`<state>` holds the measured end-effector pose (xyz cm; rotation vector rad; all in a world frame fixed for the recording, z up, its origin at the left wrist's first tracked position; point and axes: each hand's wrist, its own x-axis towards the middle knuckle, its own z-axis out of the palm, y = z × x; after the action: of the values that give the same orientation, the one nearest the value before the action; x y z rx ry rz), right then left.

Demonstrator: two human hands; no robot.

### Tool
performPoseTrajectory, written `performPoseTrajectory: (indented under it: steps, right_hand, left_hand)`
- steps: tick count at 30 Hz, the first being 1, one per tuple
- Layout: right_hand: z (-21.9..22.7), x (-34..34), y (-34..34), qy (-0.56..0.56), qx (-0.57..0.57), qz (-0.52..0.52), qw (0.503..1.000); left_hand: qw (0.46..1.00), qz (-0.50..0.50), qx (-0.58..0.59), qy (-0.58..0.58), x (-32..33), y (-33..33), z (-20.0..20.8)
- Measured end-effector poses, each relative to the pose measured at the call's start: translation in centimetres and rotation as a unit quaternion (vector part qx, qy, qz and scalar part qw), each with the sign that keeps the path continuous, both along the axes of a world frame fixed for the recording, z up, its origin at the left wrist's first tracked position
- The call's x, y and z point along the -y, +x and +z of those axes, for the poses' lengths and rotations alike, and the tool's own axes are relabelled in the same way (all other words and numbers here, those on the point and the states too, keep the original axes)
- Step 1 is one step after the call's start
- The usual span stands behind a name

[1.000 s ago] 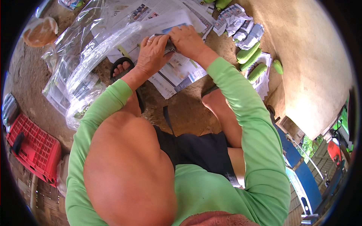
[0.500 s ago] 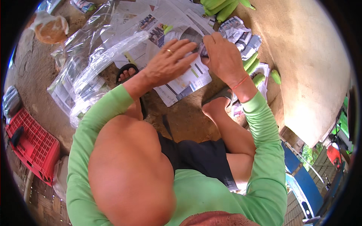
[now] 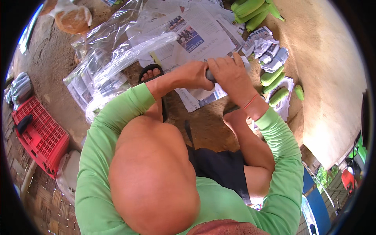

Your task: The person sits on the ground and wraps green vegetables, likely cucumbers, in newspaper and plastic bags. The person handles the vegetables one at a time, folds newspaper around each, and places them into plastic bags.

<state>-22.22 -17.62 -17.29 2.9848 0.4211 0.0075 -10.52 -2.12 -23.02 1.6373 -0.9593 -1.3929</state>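
Observation:
My left hand [image 3: 197, 75] closes around one end of a grey newspaper-wrapped roll [image 3: 210, 75]. Over its other end lies my right hand [image 3: 228, 73], fingers curled, and a pale bit of the wrap shows beyond the knuckles. What the paper encloses is hidden now. Below the hands, overlapping newspaper sheets [image 3: 209, 37] cover the ground. To the right are newspaper-wrapped bundles [image 3: 274, 58] and bare green oblong fruits [image 3: 279, 97], some resting on paper. More green fruits [image 3: 250, 9] lie in a cluster at the far right.
Clear plastic sheeting [image 3: 117, 58] spreads left of the newspaper, by my sandalled foot [image 3: 152, 73]. An orange-and-white cat [image 3: 72, 17] is at the far left. A red plastic crate [image 3: 41, 135] stands at the left, near a woven mat [image 3: 51, 199]. A pale wall-like surface [image 3: 329, 78] rises on the right.
My left hand, flat with fingers spread on the paper before, now grips the roll. Both hands have drawn nearer to me. The green tip showing at the paper's left is out of sight.

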Motion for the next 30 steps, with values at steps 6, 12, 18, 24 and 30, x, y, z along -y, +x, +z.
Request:
performPoseTrajectory:
  steps: [6,12,18,24,30]
  right_hand:
    - [0.1,-1.1,0.0,0.207,-0.316,-0.17,0.91]
    - [0.2,0.8,-0.1,0.537,-0.484,-0.339,0.602]
    - [0.1,-1.1,-1.4,0.15,-0.256,-0.116,0.948]
    - [-3.2,-1.5,-3.3,0.256,-0.368,-0.125,0.885]
    - [0.2,-2.0,-4.3,0.281,-0.309,-0.052,0.907]
  left_hand:
    - [0.989,-0.048,0.131,-0.04,-1.2,-1.4,-1.6]
    - [0.876,0.004,0.427,-0.225,-2.0,-2.0,-1.3]
    - [0.986,-0.109,0.091,0.084,-2.2,-0.8,-0.9]
    - [0.946,-0.222,0.212,0.099,-3.1,-1.3,0.5]
    - [0.951,-0.283,0.123,0.017,-4.5,-0.4,0.5]
